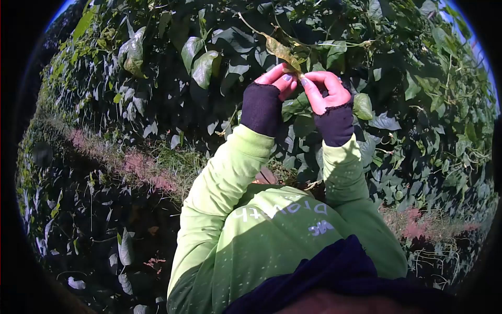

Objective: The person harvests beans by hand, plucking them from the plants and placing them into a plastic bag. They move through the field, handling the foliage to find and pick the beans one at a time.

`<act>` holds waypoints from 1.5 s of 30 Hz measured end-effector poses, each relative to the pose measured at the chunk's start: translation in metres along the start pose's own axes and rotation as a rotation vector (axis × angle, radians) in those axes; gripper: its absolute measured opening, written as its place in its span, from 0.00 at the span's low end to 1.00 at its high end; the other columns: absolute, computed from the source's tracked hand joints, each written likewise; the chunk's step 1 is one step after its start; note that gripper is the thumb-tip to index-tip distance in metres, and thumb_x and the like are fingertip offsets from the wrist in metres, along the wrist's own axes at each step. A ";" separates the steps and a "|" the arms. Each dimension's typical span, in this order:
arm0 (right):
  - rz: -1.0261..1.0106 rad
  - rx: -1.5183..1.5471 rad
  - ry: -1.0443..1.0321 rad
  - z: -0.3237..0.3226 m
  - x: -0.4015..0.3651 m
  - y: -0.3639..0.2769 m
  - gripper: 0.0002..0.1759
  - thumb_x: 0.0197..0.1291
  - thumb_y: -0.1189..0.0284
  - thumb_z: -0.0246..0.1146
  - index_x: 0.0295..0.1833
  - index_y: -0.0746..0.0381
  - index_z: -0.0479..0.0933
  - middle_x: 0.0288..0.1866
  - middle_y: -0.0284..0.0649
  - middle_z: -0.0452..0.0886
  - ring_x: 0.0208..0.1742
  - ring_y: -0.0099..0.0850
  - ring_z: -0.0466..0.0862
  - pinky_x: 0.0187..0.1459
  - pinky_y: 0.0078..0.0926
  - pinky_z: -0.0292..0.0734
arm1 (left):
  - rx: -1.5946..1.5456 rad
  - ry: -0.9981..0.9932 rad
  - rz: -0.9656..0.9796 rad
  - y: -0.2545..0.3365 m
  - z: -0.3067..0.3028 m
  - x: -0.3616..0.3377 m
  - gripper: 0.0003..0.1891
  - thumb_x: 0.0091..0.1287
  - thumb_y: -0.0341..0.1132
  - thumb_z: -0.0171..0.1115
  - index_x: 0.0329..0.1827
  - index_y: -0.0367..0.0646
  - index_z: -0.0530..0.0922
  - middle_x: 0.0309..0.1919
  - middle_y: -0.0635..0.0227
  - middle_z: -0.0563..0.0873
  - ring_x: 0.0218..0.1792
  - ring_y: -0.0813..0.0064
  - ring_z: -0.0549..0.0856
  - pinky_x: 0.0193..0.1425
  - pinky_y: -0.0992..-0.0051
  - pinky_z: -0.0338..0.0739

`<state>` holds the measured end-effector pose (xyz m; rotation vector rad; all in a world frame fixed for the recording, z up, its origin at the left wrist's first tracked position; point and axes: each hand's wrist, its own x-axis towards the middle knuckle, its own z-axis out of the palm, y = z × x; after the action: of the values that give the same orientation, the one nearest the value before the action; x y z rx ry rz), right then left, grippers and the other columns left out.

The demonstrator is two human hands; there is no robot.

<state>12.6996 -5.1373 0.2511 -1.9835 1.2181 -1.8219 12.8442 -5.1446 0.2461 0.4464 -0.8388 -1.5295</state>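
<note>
A yellowed, brown-spotted leaf (282, 51) rises from between my fingertips, in front of the green vine wall. My left hand (277, 82) is closed in a pinch at its lower end. Pressed close beside it, my right hand (328, 90) pinches the same end with thumb and fingers. The fingertips of both hands nearly touch, so the exact spot of each grip is partly hidden. Dark fingerless gloves or cuffs cover both wrists. A thin pale stem (253, 26) runs up and left from the leaf's top.
Dense climbing vines (204, 68) with broad green leaves fill the space ahead and to both sides. A strip of reddish soil (138, 166) with grass runs behind me at the left. More low plants (125, 248) grow in shade at the lower left.
</note>
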 end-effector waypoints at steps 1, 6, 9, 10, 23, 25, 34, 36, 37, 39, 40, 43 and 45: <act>0.044 0.007 0.011 0.002 0.000 -0.002 0.04 0.59 0.76 0.66 0.40 0.63 0.81 0.32 0.38 0.83 0.32 0.26 0.82 0.36 0.22 0.75 | -0.043 0.067 -0.015 0.003 -0.002 0.000 0.17 0.66 0.23 0.60 0.58 0.29 0.75 0.48 0.60 0.83 0.49 0.72 0.83 0.57 0.76 0.80; -0.046 -0.174 -0.028 0.005 0.003 -0.011 0.08 0.60 0.77 0.66 0.45 0.65 0.82 0.33 0.42 0.81 0.32 0.29 0.80 0.35 0.25 0.74 | 0.137 0.089 -0.074 0.028 -0.029 -0.009 0.14 0.66 0.23 0.62 0.53 0.30 0.77 0.45 0.59 0.84 0.46 0.70 0.85 0.54 0.76 0.82; -0.024 -0.188 -0.032 0.012 0.002 -0.020 0.08 0.60 0.77 0.65 0.45 0.66 0.82 0.33 0.42 0.80 0.33 0.30 0.80 0.36 0.25 0.74 | 0.201 0.102 -0.078 0.048 -0.046 -0.022 0.11 0.65 0.23 0.62 0.50 0.30 0.79 0.42 0.60 0.85 0.44 0.70 0.86 0.53 0.75 0.82; 0.001 -0.198 -0.032 0.014 0.002 -0.025 0.08 0.60 0.76 0.65 0.45 0.66 0.83 0.34 0.42 0.81 0.34 0.31 0.80 0.37 0.27 0.75 | 0.244 0.094 -0.064 0.055 -0.053 -0.027 0.10 0.65 0.22 0.62 0.49 0.30 0.80 0.42 0.59 0.85 0.43 0.70 0.86 0.53 0.75 0.82; -0.148 -0.466 -0.123 -0.002 0.131 -0.003 0.13 0.64 0.71 0.63 0.52 0.63 0.81 0.45 0.39 0.86 0.43 0.25 0.84 0.49 0.23 0.77 | 1.844 -0.985 -0.384 0.067 -0.238 -0.129 0.09 0.61 0.29 0.60 0.42 0.42 0.85 0.35 0.55 0.86 0.40 0.61 0.87 0.44 0.67 0.81; -0.169 -0.470 -0.272 0.007 0.168 0.047 0.17 0.63 0.69 0.64 0.56 0.62 0.79 0.47 0.41 0.86 0.46 0.27 0.84 0.50 0.26 0.78 | 1.844 -0.990 -0.280 0.061 -0.253 -0.145 0.10 0.62 0.30 0.58 0.43 0.41 0.85 0.36 0.56 0.86 0.40 0.60 0.86 0.45 0.65 0.80; -0.150 -0.652 -0.262 0.069 0.211 0.078 0.18 0.60 0.63 0.66 0.56 0.50 0.80 0.44 0.41 0.86 0.44 0.36 0.86 0.48 0.32 0.79 | 1.596 -0.651 -0.209 0.066 -0.273 -0.182 0.10 0.63 0.29 0.55 0.44 0.42 0.82 0.36 0.57 0.86 0.41 0.59 0.86 0.46 0.65 0.79; -0.192 -0.691 -0.234 0.071 0.211 0.069 0.18 0.59 0.62 0.65 0.56 0.49 0.81 0.43 0.41 0.86 0.44 0.37 0.86 0.48 0.33 0.79 | 1.596 -0.602 -0.244 0.067 -0.273 -0.185 0.11 0.63 0.28 0.55 0.45 0.42 0.82 0.35 0.57 0.86 0.40 0.59 0.85 0.47 0.65 0.79; -0.203 -0.685 -0.239 0.071 0.213 0.063 0.18 0.59 0.62 0.65 0.56 0.49 0.81 0.43 0.41 0.86 0.44 0.37 0.86 0.48 0.33 0.79 | 1.660 -0.614 -0.228 0.066 -0.276 -0.186 0.11 0.62 0.28 0.56 0.45 0.42 0.82 0.35 0.56 0.85 0.40 0.58 0.85 0.47 0.65 0.79; -0.039 -0.916 -0.199 0.065 0.212 0.037 0.16 0.59 0.60 0.64 0.53 0.45 0.82 0.42 0.44 0.86 0.44 0.42 0.85 0.47 0.37 0.79 | 1.726 -0.604 -0.210 0.064 -0.284 -0.189 0.11 0.61 0.28 0.56 0.44 0.42 0.83 0.34 0.55 0.84 0.39 0.58 0.85 0.47 0.65 0.79; -0.086 -0.935 -0.175 0.062 0.213 0.039 0.15 0.60 0.59 0.63 0.52 0.45 0.83 0.42 0.45 0.85 0.44 0.45 0.84 0.47 0.38 0.79 | 1.715 -0.533 -0.119 0.061 -0.289 -0.191 0.12 0.60 0.27 0.56 0.44 0.43 0.83 0.36 0.54 0.84 0.41 0.56 0.84 0.48 0.64 0.79; -0.041 -1.038 -0.153 0.053 0.217 0.044 0.15 0.61 0.59 0.60 0.52 0.46 0.82 0.44 0.52 0.83 0.45 0.50 0.83 0.47 0.43 0.79 | 1.712 -0.396 -0.093 0.075 -0.275 -0.195 0.13 0.58 0.26 0.56 0.44 0.44 0.84 0.39 0.54 0.83 0.45 0.56 0.84 0.52 0.64 0.78; -0.039 -1.121 -0.112 0.048 0.212 0.038 0.15 0.61 0.60 0.59 0.53 0.46 0.80 0.46 0.54 0.82 0.47 0.50 0.83 0.48 0.43 0.78 | 1.664 -0.375 -0.297 0.082 -0.272 -0.194 0.14 0.57 0.26 0.57 0.45 0.44 0.83 0.40 0.54 0.84 0.45 0.56 0.84 0.52 0.64 0.78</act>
<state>12.7074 -5.3205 0.3745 -2.4978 2.5028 -1.0193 13.1234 -5.0204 0.0884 1.5216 -2.3489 -0.8139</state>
